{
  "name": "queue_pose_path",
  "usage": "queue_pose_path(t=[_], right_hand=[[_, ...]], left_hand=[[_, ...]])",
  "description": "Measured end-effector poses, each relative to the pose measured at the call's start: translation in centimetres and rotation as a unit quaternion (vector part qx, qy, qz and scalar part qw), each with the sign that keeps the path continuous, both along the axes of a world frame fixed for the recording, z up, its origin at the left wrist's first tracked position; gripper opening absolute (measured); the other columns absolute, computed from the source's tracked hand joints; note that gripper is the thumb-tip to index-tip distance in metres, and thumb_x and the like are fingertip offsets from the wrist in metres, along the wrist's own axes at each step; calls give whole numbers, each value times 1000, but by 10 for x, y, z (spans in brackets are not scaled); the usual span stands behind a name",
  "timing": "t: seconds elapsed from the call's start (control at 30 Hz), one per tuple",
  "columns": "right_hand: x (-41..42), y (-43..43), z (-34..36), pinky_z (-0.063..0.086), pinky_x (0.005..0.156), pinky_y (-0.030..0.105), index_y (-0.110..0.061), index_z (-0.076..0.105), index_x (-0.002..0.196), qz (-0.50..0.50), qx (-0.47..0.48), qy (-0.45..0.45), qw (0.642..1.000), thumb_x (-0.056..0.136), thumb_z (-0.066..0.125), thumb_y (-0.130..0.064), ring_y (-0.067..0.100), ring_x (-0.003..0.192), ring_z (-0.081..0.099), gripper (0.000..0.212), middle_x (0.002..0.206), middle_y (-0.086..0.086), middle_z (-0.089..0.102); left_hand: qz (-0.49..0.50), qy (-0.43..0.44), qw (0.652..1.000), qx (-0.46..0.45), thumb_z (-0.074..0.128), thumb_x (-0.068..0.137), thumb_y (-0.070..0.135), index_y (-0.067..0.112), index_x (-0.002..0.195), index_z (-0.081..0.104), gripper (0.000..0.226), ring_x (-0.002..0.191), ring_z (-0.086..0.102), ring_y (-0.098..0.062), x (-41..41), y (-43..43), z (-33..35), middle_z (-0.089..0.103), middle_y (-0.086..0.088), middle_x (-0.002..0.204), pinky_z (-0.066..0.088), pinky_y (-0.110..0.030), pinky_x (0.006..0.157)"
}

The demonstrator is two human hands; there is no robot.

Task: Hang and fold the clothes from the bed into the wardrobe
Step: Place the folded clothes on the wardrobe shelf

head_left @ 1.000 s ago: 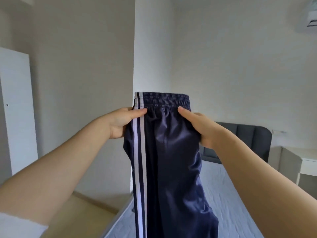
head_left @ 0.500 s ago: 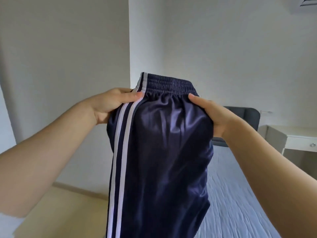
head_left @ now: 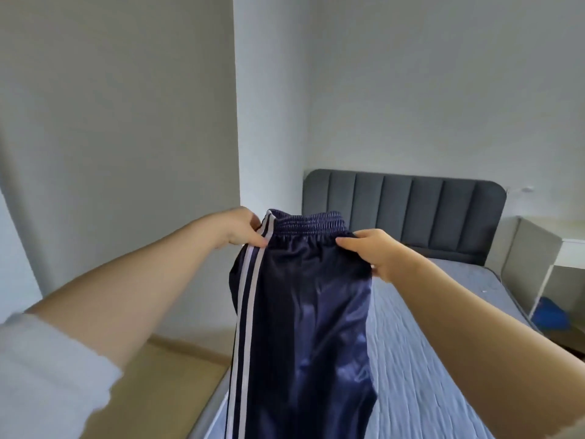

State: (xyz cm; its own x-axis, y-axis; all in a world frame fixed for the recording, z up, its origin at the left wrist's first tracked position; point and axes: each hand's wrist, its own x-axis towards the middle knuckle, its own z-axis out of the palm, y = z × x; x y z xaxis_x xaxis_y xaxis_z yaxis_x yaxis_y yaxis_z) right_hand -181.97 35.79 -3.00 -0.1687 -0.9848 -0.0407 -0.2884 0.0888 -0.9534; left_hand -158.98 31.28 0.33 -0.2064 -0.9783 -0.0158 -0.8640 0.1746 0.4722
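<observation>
A pair of shiny navy track trousers (head_left: 304, 321) with white side stripes hangs in front of me, waistband up. My left hand (head_left: 239, 229) pinches the waistband at its striped left end. My right hand (head_left: 368, 251) pinches the right end just under the elastic. The legs drop out of the bottom of the view, over the left edge of the bed (head_left: 421, 359), which has a blue-grey quilted cover. The wardrobe is out of view.
A dark grey padded headboard (head_left: 405, 204) stands at the far end of the bed. A white desk (head_left: 569, 251) sits to the right with a blue thing (head_left: 546, 318) under it. Wooden floor (head_left: 164, 384) lies left of the bed, beside pale walls.
Both hands have lowered the trousers, still held by the waistband. My view has turned right and down, so the whole headboard shows and the white wardrobe door has left the frame.
</observation>
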Motion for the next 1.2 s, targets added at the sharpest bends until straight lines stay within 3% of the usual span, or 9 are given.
queue_pose_path(t=[0.07,0.2,0.27,0.4,0.47,0.6,0.77,0.97,1.2], right_hand=[[-10,-34,2,51,67,29,-6,67,87,-63,-52,19,996,88,64,-18,22,72,58,12,77,9,63],[-35,-76,34,47,68,34,-4,63,80,-141,-161,7,977,91,56,-18,21,74,50,20,73,11,58],[-43,-81,52,44,64,34,-11,59,73,-144,-207,6,968,92,53,-18,20,72,47,22,70,7,56],[-50,-71,82,42,62,23,-23,61,82,-130,-287,-39,948,93,46,-14,12,66,49,21,69,-5,56],[-51,-58,90,45,61,16,-25,63,89,-121,-305,-58,943,94,44,-12,5,66,53,23,73,-11,60],[-48,-22,86,48,63,19,-24,63,85,-100,-298,-66,947,95,43,-11,6,70,55,26,76,-8,62],[-29,45,58,43,47,12,-25,64,77,-110,-285,-114,945,93,45,-9,-1,55,56,30,70,-6,61],[2,132,-20,49,62,23,-22,65,77,-157,-177,-161,958,93,47,-9,12,72,59,27,78,-2,66],[31,210,-129,36,56,25,-12,57,66,-229,-52,-165,958,89,47,-8,17,65,45,25,67,4,52]], left_hand=[[27,16,997,-74,63,84,20,13,86,58,9,79,49,-22,-29,-30,-1,56,-6,88,36,-24,63],[65,269,955,-109,51,92,13,22,106,51,17,59,63,-19,-75,-65,24,52,0,100,41,-14,38],[45,353,929,-100,50,94,13,25,114,47,23,64,68,-19,-84,-70,40,52,0,108,49,-20,40],[16,416,895,-158,55,92,16,23,101,46,15,62,67,-17,-82,-61,65,54,1,88,52,-25,44],[8,432,885,-173,58,91,15,24,93,46,15,56,66,-14,-78,-49,71,53,1,83,54,-26,45],[-36,434,887,-154,59,91,13,24,83,45,19,47,64,-9,-70,-14,67,55,0,80,56,-27,49],[-59,431,893,-120,60,90,10,22,83,49,17,49,64,-7,-50,46,40,59,2,77,55,-24,48],[-79,392,916,-27,64,87,13,23,84,53,16,43,54,1,-19,122,-45,58,11,58,47,-15,45],[-77,379,915,117,65,85,7,21,85,55,17,38,41,-1,8,190,-149,47,13,45,36,-13,39]])
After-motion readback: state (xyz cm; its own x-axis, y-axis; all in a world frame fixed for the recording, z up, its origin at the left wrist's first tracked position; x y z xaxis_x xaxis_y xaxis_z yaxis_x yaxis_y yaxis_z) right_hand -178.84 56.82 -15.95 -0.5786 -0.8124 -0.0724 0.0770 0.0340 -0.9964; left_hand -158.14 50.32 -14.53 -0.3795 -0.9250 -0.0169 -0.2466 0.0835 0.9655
